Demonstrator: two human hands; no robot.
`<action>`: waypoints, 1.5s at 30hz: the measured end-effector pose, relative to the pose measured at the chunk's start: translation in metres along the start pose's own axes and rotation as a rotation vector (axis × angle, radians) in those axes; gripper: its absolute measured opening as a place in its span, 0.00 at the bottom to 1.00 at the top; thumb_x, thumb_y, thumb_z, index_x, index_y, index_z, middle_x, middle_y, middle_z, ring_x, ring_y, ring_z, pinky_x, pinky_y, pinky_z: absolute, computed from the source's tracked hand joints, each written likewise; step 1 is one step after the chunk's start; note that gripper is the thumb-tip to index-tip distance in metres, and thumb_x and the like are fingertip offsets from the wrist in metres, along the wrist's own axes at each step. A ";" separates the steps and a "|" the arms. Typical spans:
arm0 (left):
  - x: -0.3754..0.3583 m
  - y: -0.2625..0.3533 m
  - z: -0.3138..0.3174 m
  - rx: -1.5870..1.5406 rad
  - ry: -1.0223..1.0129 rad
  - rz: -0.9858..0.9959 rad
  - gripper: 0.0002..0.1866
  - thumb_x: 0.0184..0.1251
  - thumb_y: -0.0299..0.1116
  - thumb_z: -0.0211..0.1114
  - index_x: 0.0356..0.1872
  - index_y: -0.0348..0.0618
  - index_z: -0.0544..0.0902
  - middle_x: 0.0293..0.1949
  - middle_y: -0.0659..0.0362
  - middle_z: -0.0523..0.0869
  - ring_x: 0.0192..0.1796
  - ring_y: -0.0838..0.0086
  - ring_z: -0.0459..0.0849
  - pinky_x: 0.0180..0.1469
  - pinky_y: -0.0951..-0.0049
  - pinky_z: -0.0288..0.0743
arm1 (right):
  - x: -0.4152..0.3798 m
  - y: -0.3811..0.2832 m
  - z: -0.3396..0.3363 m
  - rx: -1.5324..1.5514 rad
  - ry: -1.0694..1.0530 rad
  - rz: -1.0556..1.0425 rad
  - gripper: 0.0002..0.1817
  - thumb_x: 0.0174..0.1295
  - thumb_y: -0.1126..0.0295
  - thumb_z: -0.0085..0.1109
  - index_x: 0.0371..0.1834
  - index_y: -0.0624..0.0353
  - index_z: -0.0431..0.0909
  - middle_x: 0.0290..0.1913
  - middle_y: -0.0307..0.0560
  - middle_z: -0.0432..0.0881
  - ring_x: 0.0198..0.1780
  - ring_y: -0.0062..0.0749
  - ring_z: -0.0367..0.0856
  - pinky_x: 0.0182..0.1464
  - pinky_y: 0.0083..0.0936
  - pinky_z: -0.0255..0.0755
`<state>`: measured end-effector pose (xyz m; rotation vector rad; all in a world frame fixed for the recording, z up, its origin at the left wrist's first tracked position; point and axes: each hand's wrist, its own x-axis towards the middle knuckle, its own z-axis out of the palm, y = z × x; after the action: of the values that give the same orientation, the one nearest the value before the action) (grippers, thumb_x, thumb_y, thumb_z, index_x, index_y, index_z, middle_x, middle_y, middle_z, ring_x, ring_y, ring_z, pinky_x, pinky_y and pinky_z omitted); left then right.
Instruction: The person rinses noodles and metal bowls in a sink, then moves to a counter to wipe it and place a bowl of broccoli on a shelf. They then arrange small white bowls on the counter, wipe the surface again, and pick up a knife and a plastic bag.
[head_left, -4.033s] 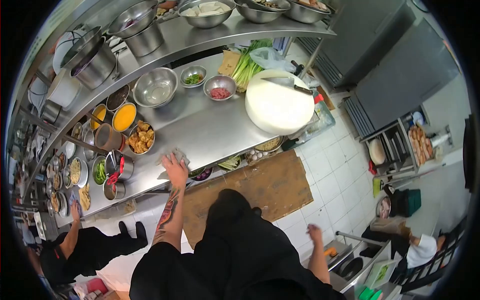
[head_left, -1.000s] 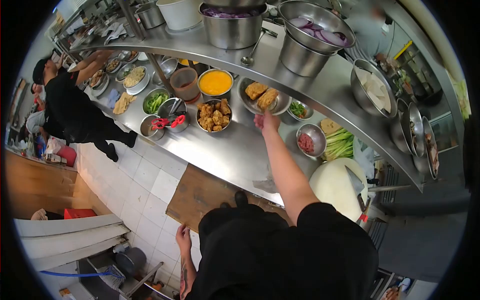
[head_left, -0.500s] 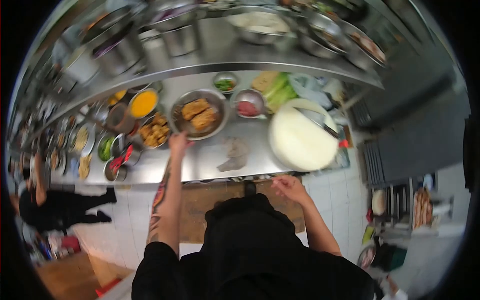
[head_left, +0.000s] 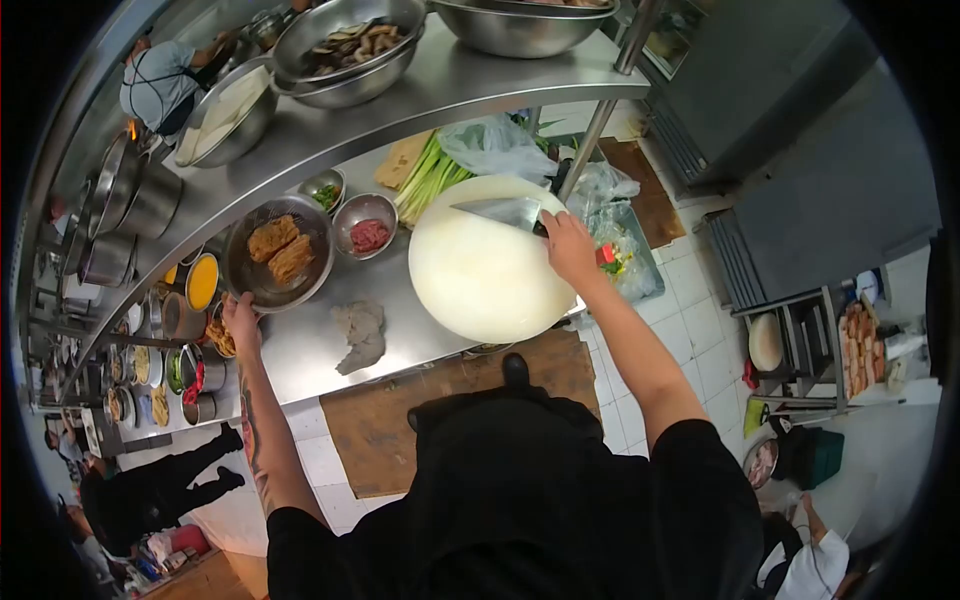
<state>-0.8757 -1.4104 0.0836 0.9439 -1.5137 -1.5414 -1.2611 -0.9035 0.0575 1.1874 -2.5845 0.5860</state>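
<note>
My left hand [head_left: 241,318] pinches the near rim of a wide metal bowl [head_left: 312,283], which holds two golden-brown fried pieces [head_left: 281,249]. On the thick round white cutting board [head_left: 480,285] lies a cleaver [head_left: 502,211]. My right hand [head_left: 568,247] is closed round its dark handle, and the blade points left. A crumpled grey cloth [head_left: 360,335] rests on the steel counter [head_left: 300,360] between bowl and board. Just right of the bowl, a smaller metal bowl [head_left: 344,214] contains red raw meat [head_left: 369,235].
A steel shelf [head_left: 480,100] with large bowls crosses above the counter. Green stalks [head_left: 428,175] and a plastic bag [head_left: 490,145] lie behind the board. A green-grey crate [head_left: 650,285] stands at right. Other people are at far left [head_left: 160,490] and lower right [head_left: 815,560].
My right hand has moved from the counter's front edge up to the cleaver and closed on its handle. My left hand stays at the bowl's rim. The view has swung right.
</note>
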 end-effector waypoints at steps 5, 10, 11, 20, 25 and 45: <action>-0.031 0.020 0.081 0.198 -0.106 0.103 0.08 0.59 0.24 0.62 0.40 0.45 0.84 0.34 0.67 0.87 0.31 0.83 0.82 0.30 0.82 0.71 | 0.006 0.011 -0.047 0.267 -0.069 0.015 0.20 0.58 0.69 0.62 0.55 0.57 0.78 0.42 0.53 0.80 0.48 0.49 0.80 0.46 0.42 0.76; -0.058 0.052 0.190 0.440 -0.323 0.182 0.13 0.60 0.22 0.60 0.45 0.35 0.84 0.35 0.62 0.88 0.32 0.82 0.80 0.35 0.77 0.74 | -0.031 0.029 -0.047 0.726 0.020 0.349 0.17 0.61 0.68 0.60 0.54 0.59 0.80 0.40 0.55 0.83 0.40 0.47 0.82 0.43 0.38 0.76; -0.057 0.048 0.203 0.561 -0.364 0.238 0.13 0.60 0.23 0.60 0.46 0.34 0.83 0.35 0.62 0.88 0.30 0.82 0.80 0.33 0.76 0.74 | -0.036 0.029 -0.050 0.725 0.001 0.405 0.17 0.62 0.68 0.60 0.54 0.59 0.81 0.41 0.55 0.83 0.40 0.46 0.83 0.43 0.37 0.76; -0.130 0.120 0.288 0.896 -0.409 0.768 0.04 0.56 0.22 0.59 0.30 0.35 0.73 0.26 0.40 0.79 0.31 0.41 0.80 0.33 0.46 0.73 | -0.043 -0.003 -0.051 0.264 0.144 0.200 0.19 0.60 0.71 0.62 0.57 0.53 0.81 0.37 0.51 0.76 0.41 0.48 0.76 0.43 0.43 0.73; -0.105 0.115 0.259 0.903 -0.301 0.801 0.04 0.57 0.24 0.60 0.29 0.35 0.74 0.26 0.41 0.80 0.30 0.41 0.81 0.33 0.47 0.74 | -0.056 -0.017 -0.019 0.129 0.071 0.259 0.24 0.58 0.75 0.62 0.61 0.54 0.79 0.43 0.51 0.74 0.44 0.49 0.75 0.49 0.43 0.70; -0.131 -0.073 -0.063 -0.130 -0.021 -0.479 0.28 0.73 0.58 0.58 0.47 0.39 0.71 0.46 0.50 0.82 0.41 0.66 0.85 0.37 0.65 0.84 | 0.001 -0.370 0.110 1.116 -0.374 0.407 0.34 0.68 0.57 0.62 0.71 0.63 0.62 0.62 0.56 0.74 0.54 0.42 0.80 0.49 0.34 0.80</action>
<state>-0.7637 -1.3194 0.0087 1.2791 -1.2359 -1.9604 -0.9841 -1.1722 0.0549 1.0243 -2.8191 2.2839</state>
